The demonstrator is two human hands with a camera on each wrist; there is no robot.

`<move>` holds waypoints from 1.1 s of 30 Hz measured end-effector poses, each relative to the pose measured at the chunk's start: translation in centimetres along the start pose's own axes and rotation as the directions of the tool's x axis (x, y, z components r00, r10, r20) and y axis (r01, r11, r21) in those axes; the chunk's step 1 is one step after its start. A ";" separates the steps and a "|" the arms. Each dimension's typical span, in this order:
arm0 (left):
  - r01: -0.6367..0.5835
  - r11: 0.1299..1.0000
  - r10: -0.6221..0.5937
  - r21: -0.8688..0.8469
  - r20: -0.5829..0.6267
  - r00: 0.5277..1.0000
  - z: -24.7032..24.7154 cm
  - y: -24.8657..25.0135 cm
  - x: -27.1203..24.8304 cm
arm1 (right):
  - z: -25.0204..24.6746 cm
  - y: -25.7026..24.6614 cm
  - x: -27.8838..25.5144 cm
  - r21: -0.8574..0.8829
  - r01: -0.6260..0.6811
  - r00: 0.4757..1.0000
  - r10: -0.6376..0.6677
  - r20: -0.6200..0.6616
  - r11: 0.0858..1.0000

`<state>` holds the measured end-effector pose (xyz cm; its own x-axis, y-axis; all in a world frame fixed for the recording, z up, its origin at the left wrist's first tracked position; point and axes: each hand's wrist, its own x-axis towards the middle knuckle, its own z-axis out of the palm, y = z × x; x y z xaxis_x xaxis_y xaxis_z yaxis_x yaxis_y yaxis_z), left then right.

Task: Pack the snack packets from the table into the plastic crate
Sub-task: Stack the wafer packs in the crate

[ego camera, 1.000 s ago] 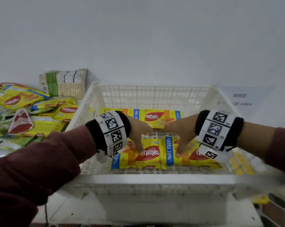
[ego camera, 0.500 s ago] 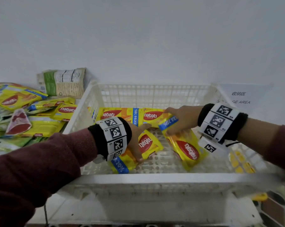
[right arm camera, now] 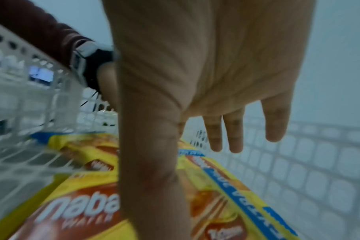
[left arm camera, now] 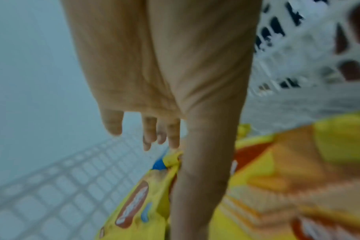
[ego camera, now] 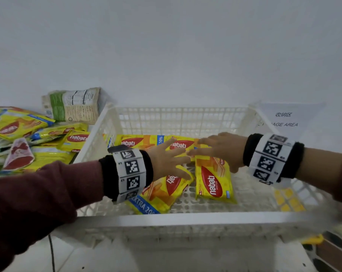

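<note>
A white plastic crate point(ego camera: 166, 218) stands in front of me with several yellow Nabati wafer packets inside. One packet point(ego camera: 213, 181) lies near the middle, another point(ego camera: 162, 193) lies tilted to its left, and two more point(ego camera: 134, 142) sit along the back wall. My left hand point(ego camera: 170, 160) hovers over the tilted packet with fingers spread and straight, holding nothing. My right hand point(ego camera: 219, 146) reaches in from the right, fingers straight, above the middle packet's far end. In the wrist views the left hand point(left arm camera: 146, 129) and right hand point(right arm camera: 226, 129) both show straight, empty fingers above the packets point(right arm camera: 88, 207).
A pile of yellow and green snack packets point(ego camera: 28, 142) lies on the table left of the crate, with a green-and-beige bag point(ego camera: 74, 107) at the back. A storage-area sign point(ego camera: 282, 119) stands behind the crate's right corner. A white wall rises behind.
Both hands have let go of the packets they were turning; the two packets now lie in the crate, and the hands have lifted with fingers straightened.
</note>
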<state>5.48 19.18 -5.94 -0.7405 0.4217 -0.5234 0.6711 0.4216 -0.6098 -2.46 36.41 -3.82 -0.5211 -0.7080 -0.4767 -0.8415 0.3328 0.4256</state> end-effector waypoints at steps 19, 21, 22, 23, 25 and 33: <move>-0.039 0.997 0.030 -0.071 -0.122 0.992 -0.1 -0.6 -0.8 | -0.4 -0.9 0.9 -0.337 -0.079 0.995 0.054 -0.082 0.938; 0.040 0.992 -0.075 -0.121 -0.301 0.951 -0.3 -1.9 -1.6 | -1.1 0.3 0.9 -0.249 -0.188 0.980 0.165 -0.109 0.950; 0.076 0.978 -0.144 -0.193 -0.365 0.920 -0.4 -2.5 -1.9 | -1.6 0.8 0.8 -0.197 -0.230 0.972 0.213 -0.102 0.953; 0.077 0.951 -0.204 -0.299 -0.423 0.883 -0.3 -3.1 -2.1 | -1.7 1.5 0.9 -0.144 -0.276 0.960 0.264 -0.097 0.950; 0.154 0.850 -0.335 -0.504 -0.291 0.896 -0.6 -4.7 -2.9 | -1.7 2.6 1.5 0.027 -0.339 0.934 0.340 -0.108 0.940; 0.486 0.438 -0.655 -0.756 0.102 0.749 1.4 -8.4 -5.3 | -1.7 0.8 4.5 0.296 -0.300 0.942 0.330 -0.055 0.907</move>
<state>3.69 12.27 1.12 -0.9977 -0.0426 -0.0536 -0.0387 0.9967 -0.0717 -5.21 32.40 -4.35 -0.7609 -0.5916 -0.2664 -0.6488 0.6987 0.3014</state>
